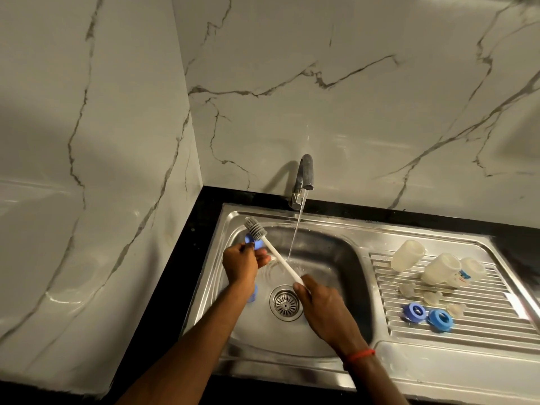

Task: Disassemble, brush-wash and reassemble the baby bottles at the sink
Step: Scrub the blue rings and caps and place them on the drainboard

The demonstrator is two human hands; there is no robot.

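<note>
Brush (pixel 277 254) in right hand (pixel 324 311); blue ring (pixel 258 244) in left hand (pixel 241 263)

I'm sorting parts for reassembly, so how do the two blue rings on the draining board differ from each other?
The left ring is a paler, violet-tinged blue; the right ring is a brighter sky blue. The left ring shows small lobes around its edge; the right ring looks plainly round. The left ring lies nearer the basin than the right ring. Both lie flat on the ridged draining board, openings up, side by side.

Three bottles (pixel 441 268), three teats (pixel 432 298), four blue parts (pixel 416 311), one brush (pixel 274 252), two hands (pixel 239 263)
</note>
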